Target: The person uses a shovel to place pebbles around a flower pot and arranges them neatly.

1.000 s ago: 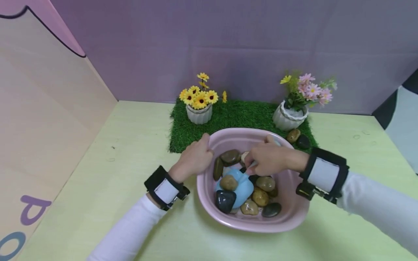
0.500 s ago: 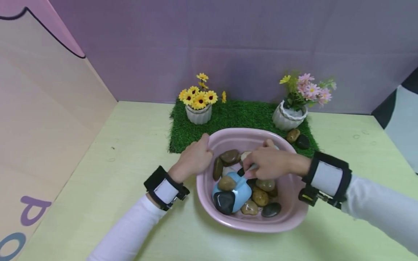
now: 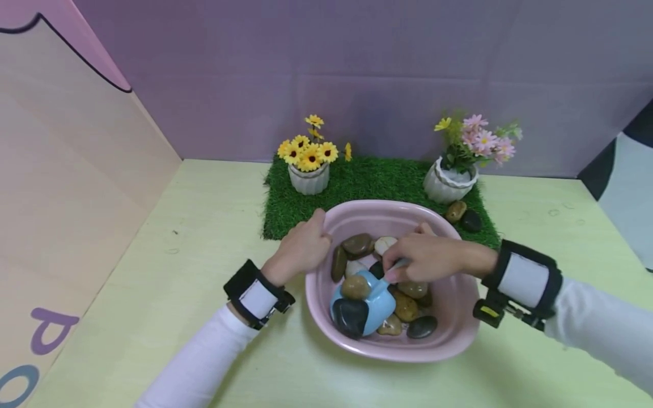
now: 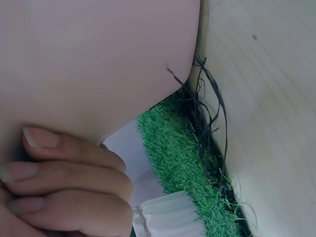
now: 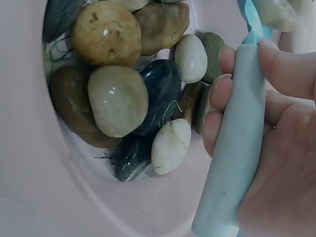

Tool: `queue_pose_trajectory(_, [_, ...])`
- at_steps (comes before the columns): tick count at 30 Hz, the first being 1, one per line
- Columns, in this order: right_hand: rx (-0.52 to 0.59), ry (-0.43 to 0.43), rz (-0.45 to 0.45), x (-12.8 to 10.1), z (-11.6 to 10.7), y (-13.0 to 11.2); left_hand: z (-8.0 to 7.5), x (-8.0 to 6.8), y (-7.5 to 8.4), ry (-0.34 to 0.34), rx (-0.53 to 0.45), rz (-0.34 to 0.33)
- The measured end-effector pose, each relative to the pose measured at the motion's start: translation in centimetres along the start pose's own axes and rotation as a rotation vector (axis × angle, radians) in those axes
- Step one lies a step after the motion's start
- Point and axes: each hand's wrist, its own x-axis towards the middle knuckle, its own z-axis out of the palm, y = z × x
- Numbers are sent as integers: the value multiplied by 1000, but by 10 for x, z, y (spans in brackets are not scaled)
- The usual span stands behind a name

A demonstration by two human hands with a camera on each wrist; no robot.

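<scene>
A pink plastic basin [image 3: 393, 354] holds several smooth stones. My left hand [image 3: 301, 249] grips its rim at the left; the left wrist view shows curled fingers [image 4: 74, 182] against the outer wall. Inside the basin, my right hand [image 3: 428, 255] holds a blue toy shovel [image 3: 381, 309] by its pale handle [image 5: 229, 143], fingers and thumb wrapped round it. On the blade lie a black stone [image 3: 350, 317] and a smaller tan stone [image 3: 355, 287]. Whether the blade touches the basin's floor is hard to tell. A white stone [image 5: 171, 146] and others lie beside the handle.
Behind the basin is a green turf mat [image 3: 377, 178]. It bears a pot of yellow flowers [image 3: 309, 180] and a pot of pink flowers [image 3: 449, 181]. Two loose stones [image 3: 470, 221] sit by the right pot. A purple backdrop [image 3: 357, 73] stands behind the table.
My right hand has shifted slightly right with the shovel. The black and tan stones have moved a little left and rest on the blade. My left hand stays on the rim.
</scene>
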Motion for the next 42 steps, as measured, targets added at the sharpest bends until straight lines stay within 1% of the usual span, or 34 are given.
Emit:
queue_pose_trajectory(5, [41, -5, -3, -5, -7, 0, 0, 0, 0, 0, 2, -5])
queue_pose_trajectory(8, [47, 7, -23, -9, -15, 1, 0, 0, 0, 0, 5, -9])
queue_pose_trajectory(12, [34, 35, -39, -16, -25, 2, 0, -1, 0, -4, 0, -10])
queue_pose_trajectory(16, [28, 44, -35, -22, -35, -1, 0, 0, 0, -8, -6, -13])
queue_pose_trajectory(24, [3, 69, 0, -32, -51, -2, 0, 1, 0, -8, -1, -18])
queue_pose_trajectory(30, [-67, 136, -2, -39, -64, 1, -1, 0, 1, -8, 7, -17])
queue_pose_trajectory(35, [-95, 169, 4, -44, -77, 6, -1, 0, 1, -11, 5, -25])
queue_pose_trajectory(39, [-94, 185, 4, -46, -86, 10, -1, 0, 1, -12, 2, -28])
queue_pose_trajectory(42, [-82, 179, 29, -47, -91, 14, 0, 1, 0, -12, -3, -20])
